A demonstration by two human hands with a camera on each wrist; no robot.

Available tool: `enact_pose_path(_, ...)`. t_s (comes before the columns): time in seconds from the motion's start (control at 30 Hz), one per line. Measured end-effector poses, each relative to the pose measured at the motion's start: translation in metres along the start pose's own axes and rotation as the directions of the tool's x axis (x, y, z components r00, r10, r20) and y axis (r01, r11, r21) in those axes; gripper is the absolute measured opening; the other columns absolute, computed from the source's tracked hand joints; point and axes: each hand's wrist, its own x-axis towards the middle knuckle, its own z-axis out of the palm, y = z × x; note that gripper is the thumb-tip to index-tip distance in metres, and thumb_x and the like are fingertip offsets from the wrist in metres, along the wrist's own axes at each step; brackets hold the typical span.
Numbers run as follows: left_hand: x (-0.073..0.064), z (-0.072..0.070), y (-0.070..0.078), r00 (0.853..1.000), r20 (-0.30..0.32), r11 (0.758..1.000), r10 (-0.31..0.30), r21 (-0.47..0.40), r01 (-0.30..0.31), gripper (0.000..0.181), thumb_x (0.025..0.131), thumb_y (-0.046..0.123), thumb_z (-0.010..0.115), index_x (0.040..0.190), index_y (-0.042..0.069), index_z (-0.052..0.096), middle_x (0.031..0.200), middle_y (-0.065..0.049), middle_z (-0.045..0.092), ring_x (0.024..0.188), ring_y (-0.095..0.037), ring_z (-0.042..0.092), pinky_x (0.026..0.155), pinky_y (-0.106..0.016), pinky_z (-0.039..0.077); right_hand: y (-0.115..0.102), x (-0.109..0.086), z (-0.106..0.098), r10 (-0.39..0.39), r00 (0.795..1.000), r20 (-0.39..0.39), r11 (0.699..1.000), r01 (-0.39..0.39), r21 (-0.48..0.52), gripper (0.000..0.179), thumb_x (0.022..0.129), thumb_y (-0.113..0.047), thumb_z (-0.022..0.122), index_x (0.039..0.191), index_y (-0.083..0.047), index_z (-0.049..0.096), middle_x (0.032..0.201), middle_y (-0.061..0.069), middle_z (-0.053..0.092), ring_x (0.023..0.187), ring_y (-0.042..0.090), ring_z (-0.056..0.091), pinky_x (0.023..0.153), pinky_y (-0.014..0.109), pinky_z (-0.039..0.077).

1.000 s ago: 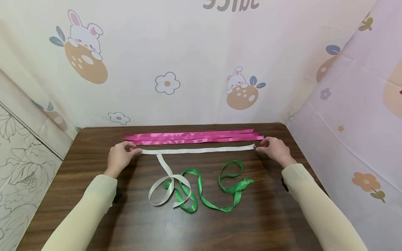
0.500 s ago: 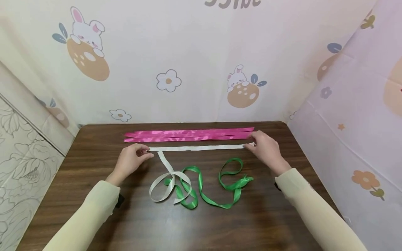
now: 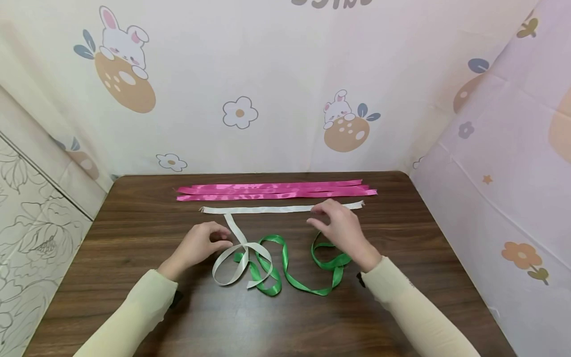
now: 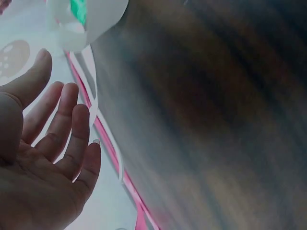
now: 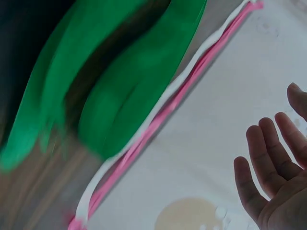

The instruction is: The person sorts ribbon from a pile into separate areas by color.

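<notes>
My left hand (image 3: 199, 247) hovers beside a looped white ribbon (image 3: 242, 267), its fingers loosely bent and holding nothing. The right hand (image 3: 341, 225) is above a curled green ribbon (image 3: 305, 290), also with nothing in it; its fingers are spread in the right wrist view. A straight white ribbon (image 3: 267, 209) with frayed ends lies across the table, partly covered by the right hand in the head view. Behind it, several pink ribbons (image 3: 250, 190) lie side by side. The looped white ribbon overlaps the green one at its left part.
The dark wood table (image 3: 285, 327) ends at the back against a pale curtain (image 3: 285, 64) printed with rabbits and flowers. More printed cloth (image 3: 504, 208) hangs at the right, and a flower-patterned panel (image 3: 35, 238) stands at the left.
Both hands have let go of the straight white ribbon's ends and moved inward and nearer, the left to the looped white ribbon, the right over the green one. The ribbons lie as before.
</notes>
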Motion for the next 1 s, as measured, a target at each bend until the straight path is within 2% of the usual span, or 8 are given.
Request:
enact_pose_path(0.17, -0.003, 0.009, 0.001, 0.999, 0.046, 1.0, 0.012, 0.001, -0.012, 0.013, 0.086, 0.018, 0.084, 0.095, 0.011, 0.079, 0.083, 0.005, 0.07, 0.078, -0.006, 0.061, 0.073, -0.027, 0.053, -0.021, -0.003, 0.016, -0.078, 0.997, -0.004, 0.996, 0.078, 0.03, 0.026, 0.085, -0.028, 0.086, 0.104, -0.013, 0.077, 0.099, 0.0, 0.074, 0.092, 0.017, 0.07, 0.078, 0.038, 0.059)
enact_pose_path(0.43, -0.005, 0.019, 0.001, 0.997, 0.08, 1.0, 0.008, -0.012, -0.007, 0.007, 0.089, 0.016, 0.081, 0.094, 0.011, 0.08, 0.083, 0.006, 0.074, 0.076, -0.003, 0.062, 0.071, -0.023, 0.052, -0.038, -0.003, 0.033, -0.114, 0.993, 0.023, 0.992, 0.113, 0.054, 0.024, 0.085, -0.027, 0.086, 0.103, -0.014, 0.076, 0.097, -0.002, 0.072, 0.09, 0.015, 0.069, 0.079, 0.035, 0.058)
enact_pose_path(0.63, -0.006, 0.019, 0.006, 1.0, 0.026, 1.0, 0.005, 0.027, -0.006, 0.007, 0.091, 0.019, 0.079, 0.09, 0.012, 0.08, 0.081, 0.009, 0.074, 0.075, -0.002, 0.061, 0.07, -0.023, 0.051, -0.051, -0.004, 0.046, -0.176, 0.984, 0.033, 0.984, 0.175, 0.035, 0.022, 0.085, -0.026, 0.086, 0.102, -0.015, 0.076, 0.096, -0.004, 0.072, 0.089, 0.014, 0.068, 0.079, 0.034, 0.056)
enact_pose_path(0.87, -0.003, 0.014, 0.024, 0.999, -0.023, 0.999, 0.024, 0.048, -0.023, 0.004, 0.092, 0.019, 0.078, 0.091, 0.017, 0.082, 0.081, 0.011, 0.073, 0.075, -0.002, 0.062, 0.071, -0.025, 0.051, -0.065, -0.004, 0.062, -0.298, 0.955, -0.001, 0.955, 0.298, 0.006, 0.027, 0.084, -0.03, 0.087, 0.102, -0.015, 0.075, 0.096, -0.002, 0.072, 0.086, 0.014, 0.066, 0.077, 0.032, 0.056)
enact_pose_path(1.0, -0.001, 0.011, 0.033, 0.998, -0.056, 0.997, 0.03, 0.068, -0.026, 0.004, 0.091, 0.018, 0.078, 0.091, 0.015, 0.082, 0.08, 0.009, 0.073, 0.073, -0.003, 0.063, 0.07, -0.026, 0.051, -0.07, -0.004, 0.068, -0.323, 0.946, -0.009, 0.946, 0.323, 0.006, 0.029, 0.084, -0.031, 0.087, 0.104, -0.014, 0.075, 0.098, -0.002, 0.072, 0.09, 0.015, 0.067, 0.08, 0.032, 0.056)
